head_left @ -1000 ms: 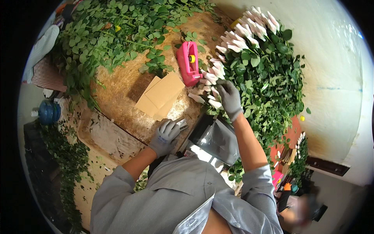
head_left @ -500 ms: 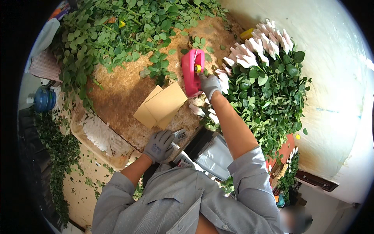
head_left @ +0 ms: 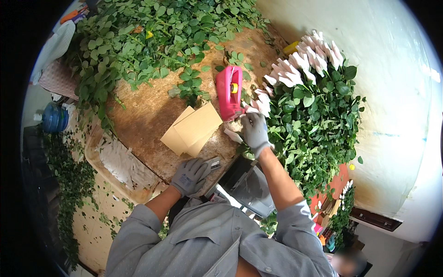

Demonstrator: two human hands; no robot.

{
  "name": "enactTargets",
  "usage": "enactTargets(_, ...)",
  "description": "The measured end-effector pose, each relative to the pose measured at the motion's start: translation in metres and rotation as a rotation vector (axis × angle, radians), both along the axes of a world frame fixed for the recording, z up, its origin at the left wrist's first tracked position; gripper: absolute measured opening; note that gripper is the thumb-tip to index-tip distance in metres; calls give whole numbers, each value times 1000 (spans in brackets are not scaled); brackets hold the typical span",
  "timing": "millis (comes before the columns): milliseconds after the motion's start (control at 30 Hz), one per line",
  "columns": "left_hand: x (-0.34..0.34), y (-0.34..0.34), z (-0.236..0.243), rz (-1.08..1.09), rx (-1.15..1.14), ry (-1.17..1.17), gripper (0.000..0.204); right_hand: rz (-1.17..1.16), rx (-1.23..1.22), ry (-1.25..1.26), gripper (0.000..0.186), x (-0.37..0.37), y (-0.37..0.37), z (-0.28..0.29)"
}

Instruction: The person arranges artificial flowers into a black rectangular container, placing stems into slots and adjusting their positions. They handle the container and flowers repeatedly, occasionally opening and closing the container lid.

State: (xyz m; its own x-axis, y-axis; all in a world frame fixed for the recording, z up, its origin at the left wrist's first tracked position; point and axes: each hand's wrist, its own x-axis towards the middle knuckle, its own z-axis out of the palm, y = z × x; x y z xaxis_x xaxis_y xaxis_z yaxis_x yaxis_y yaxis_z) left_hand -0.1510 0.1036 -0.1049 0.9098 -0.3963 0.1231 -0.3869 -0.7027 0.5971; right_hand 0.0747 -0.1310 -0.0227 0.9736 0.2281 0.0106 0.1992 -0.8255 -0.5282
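My left hand (head_left: 189,178), in a grey glove, rests at the table's near edge. Its fingers are curled around a silver-grey metal tool that looks like a stapler (head_left: 213,163); most of it is hidden. Just beyond lie overlapping tan cardboard sheets (head_left: 196,125). My right hand (head_left: 256,131), also gloved, is closed at the near end of a pink tape dispenser (head_left: 223,94) with a yellow-cored roll. Whatever its fingertips pinch is too small to make out. Beside that hand are a white-sleeved flower bud (head_left: 234,135) and a large pile of leafy stems with white-wrapped buds (head_left: 295,69).
Leafy green stems (head_left: 152,41) cover the far and left parts of the brown table (head_left: 138,120). A bin of white sleeves (head_left: 122,159) stands at the left edge, with a blue water jug (head_left: 54,117) farther out. A dark grey container (head_left: 251,187) sits below the near edge.
My right hand has come back toward me from the side of the tape dispenser to its near end. My left hand stays in place; the metal tool has turned slightly.
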Motion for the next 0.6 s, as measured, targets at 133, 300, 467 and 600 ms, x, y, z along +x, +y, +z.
enactTargets(133, -6, -1, -6, 21, 17, -13, 65, -165, 141, 484, 21, -21, -15, -34)
enactTargets(300, 2, -4, 0, -69, 1, -62, 66, 340, -492, 587, 36, 31, -30, -149)
enactTargets(467, -8, 1, -22, 19, 2, -36, 68, 472, -691, 512, 49, 27, 21, -57)
enactTargets(600, -1, -7, -10, -47, 30, -98, 69, 727, -827, 409, 35, 36, -23, -72)
